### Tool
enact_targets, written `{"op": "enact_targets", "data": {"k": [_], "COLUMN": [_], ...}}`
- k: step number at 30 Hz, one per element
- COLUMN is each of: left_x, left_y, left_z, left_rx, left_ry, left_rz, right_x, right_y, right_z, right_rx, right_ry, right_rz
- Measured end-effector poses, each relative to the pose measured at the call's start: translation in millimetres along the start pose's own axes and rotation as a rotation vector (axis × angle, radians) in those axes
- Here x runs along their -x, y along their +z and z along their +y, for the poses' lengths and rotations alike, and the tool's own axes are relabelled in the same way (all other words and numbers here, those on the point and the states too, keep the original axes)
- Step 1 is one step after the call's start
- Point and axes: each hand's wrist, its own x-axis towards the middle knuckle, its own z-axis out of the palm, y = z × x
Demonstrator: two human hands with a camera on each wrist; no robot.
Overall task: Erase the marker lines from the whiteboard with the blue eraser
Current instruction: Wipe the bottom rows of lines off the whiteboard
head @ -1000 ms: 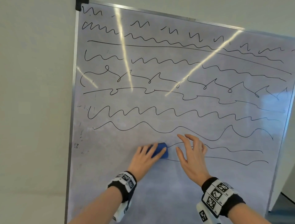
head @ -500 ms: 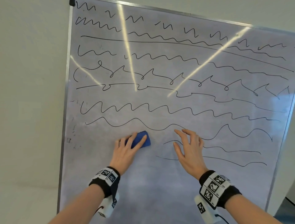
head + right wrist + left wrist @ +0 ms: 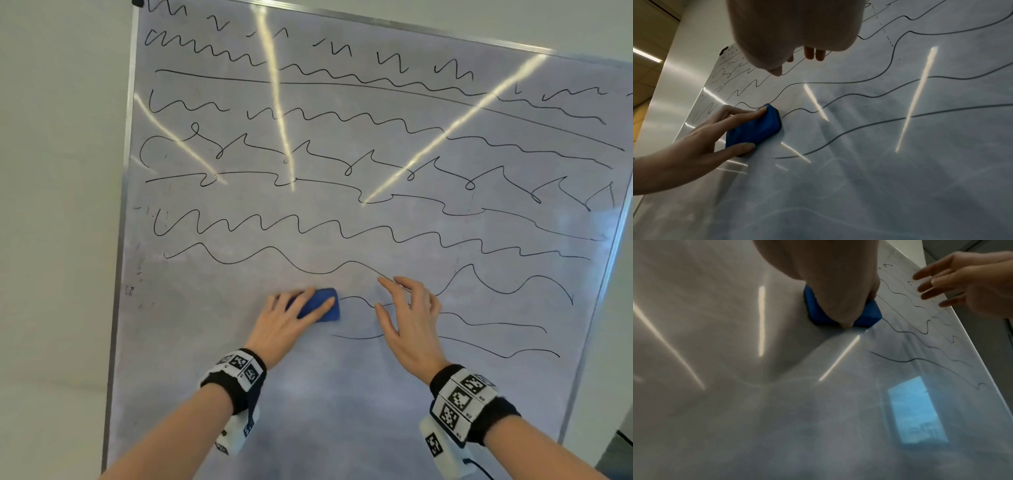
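Wavy marker lines (image 3: 342,233) covered the whiteboard (image 3: 342,394) before you. Your left hand (image 3: 284,325) gripped the blue eraser (image 3: 323,308) against it. Your right hand (image 3: 411,325) hovered beside, fingers loosely spread, holding nothing.

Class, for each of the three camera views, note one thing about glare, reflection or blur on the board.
Head view: bright streaks of ceiling-light glare cross the whiteboard over the marker lines. Left wrist view: a pale blue window-like reflection sits low on the board, and the left hand is soft and blurred. Right wrist view: glare streaks again; the right hand looms blurred at top.
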Motion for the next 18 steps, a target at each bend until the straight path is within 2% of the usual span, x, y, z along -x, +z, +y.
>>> {"op": "enact_targets", "data": {"k": [3, 4, 8, 10, 15, 18], "left_x": [-4.7, -7.0, -2.9, 3.4, 5.9, 4.7], "left_y": [0.2, 3.2, 21.0, 21.2, 20.2, 19.8], "left_z": [22.8, 33.7, 70.1, 71.7, 53.6, 45.7], "left_rx": [0.093, 0.112, 0.048, 0.030, 0.114, 0.176], "left_ry": [-0.171, -0.178, 0.093, 0.144, 0.008, -0.046], "left_rz": [-0.014, -0.017, -0.039, -0.037, 0.003, 0.012], "right_x": [6.3, 8.4, 19.4, 27.0, 43.6, 38.1], "right_y": [0.7, 0.3, -0.3, 1.4, 26.5, 47.9], "right_z": [4.3, 5.4, 13.7, 17.8, 1.7, -15.0], "right_rx": [-0.020, -0.024, -0.038, -0.035, 0.044, 0.066], "right_ry": [0.006, 0.007, 0.024, 0.028, -0.151, -0.210], "right_rz": [-0.006, -0.006, -0.025, -0.055, -0.209, -0.289]}}
